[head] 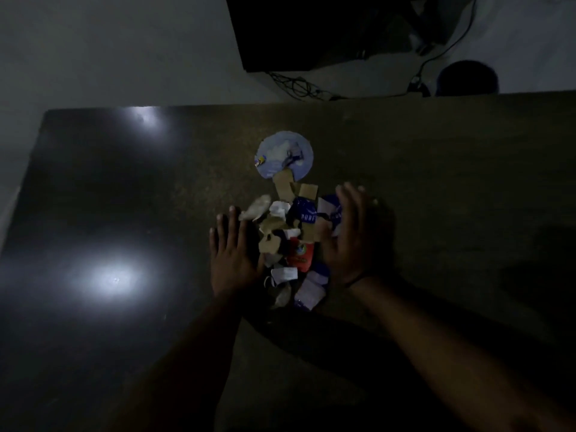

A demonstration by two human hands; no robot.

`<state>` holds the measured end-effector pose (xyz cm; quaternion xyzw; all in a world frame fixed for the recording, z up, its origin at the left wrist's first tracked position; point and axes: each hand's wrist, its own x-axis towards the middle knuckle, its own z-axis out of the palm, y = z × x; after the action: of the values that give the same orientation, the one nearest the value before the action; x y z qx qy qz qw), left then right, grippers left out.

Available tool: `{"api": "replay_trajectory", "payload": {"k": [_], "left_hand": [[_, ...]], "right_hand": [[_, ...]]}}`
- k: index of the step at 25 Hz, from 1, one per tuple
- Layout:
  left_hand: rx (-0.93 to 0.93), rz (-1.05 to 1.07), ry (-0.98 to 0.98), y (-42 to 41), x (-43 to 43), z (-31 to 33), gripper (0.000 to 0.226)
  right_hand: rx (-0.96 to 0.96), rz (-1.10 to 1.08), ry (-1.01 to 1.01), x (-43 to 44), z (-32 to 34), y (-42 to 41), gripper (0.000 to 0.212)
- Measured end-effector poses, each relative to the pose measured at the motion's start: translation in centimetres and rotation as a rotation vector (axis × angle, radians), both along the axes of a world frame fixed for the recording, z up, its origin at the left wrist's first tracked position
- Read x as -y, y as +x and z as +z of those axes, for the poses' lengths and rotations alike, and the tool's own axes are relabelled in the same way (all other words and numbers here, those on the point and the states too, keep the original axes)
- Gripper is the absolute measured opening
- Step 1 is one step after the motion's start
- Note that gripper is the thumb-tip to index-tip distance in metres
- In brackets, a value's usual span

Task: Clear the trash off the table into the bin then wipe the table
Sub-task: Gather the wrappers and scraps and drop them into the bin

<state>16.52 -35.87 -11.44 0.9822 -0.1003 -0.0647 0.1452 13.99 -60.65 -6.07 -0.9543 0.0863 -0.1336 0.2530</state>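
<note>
Dark, glossy table (93,213) fills the frame, with two white glare patches at left and a duller, grainier sheen toward the centre. Left hand (232,254), just left of centre, lies flat and palm down, fingers straight and loosely together, its thumb side touching the trash pile (290,241); it holds nothing. The pile sits at frame centre between both hands: torn tan cardboard scraps (283,185), crumpled white paper, creased blue wrappers with pale lettering, and one red packet (300,254), all thin, light and ragged-edged. Just above it lies a round blue disc (285,157), flat, perhaps a lid, with a cardboard scrap overlapping its lower edge. Right hand (352,238), right of centre, stands on edge against the pile, fingers straight and close, slightly blurred; nothing pinched. A thin dark band (358,280) circles that wrist. Judgement: early stage, the trash being gathered, none yet binned, lifting and wiping all left. No cloth in view. A dark rounded shape (466,77) at upper right, beyond the table edge, may be the bin; too dim to tell.
</note>
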Motion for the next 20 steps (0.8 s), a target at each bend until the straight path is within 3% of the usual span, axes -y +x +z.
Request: {"api": "replay_trajectory", "payload": {"k": [3, 6, 9, 14, 17, 20], "left_hand": [[0.000, 0.002, -0.002, -0.1, 0.0, 0.2, 0.094], [0.023, 0.017, -0.006, 0.0, 0.2, 0.3, 0.090], [0.042, 0.027, 0.020, 0.0, 0.4, 0.1, 0.089], [0.054, 0.027, 0.036, 0.0, 0.4, 0.2, 0.086], [0.047, 0.020, 0.027, 0.0, 0.3, 0.2, 0.087], [0.077, 0.020, 0.007, 0.0, 0.3, 0.1, 0.086]], "right_hand": [[-0.218, -0.004, 0.056, 4.6, -1.9, 5.3, 0.088], [-0.282, 0.392, -0.071, 3.2, -4.7, 6.9, 0.091], [-0.222, 0.662, 0.104, 1.6, -4.7, 9.1, 0.081], [-0.307, 0.411, 0.029, 0.3, -3.6, 19.8, 0.084], [-0.349, 0.639, -0.099, -1.1, -3.8, 20.7, 0.083], [-0.308, 0.854, -0.019, -0.8, -4.1, 17.5, 0.071]]}}
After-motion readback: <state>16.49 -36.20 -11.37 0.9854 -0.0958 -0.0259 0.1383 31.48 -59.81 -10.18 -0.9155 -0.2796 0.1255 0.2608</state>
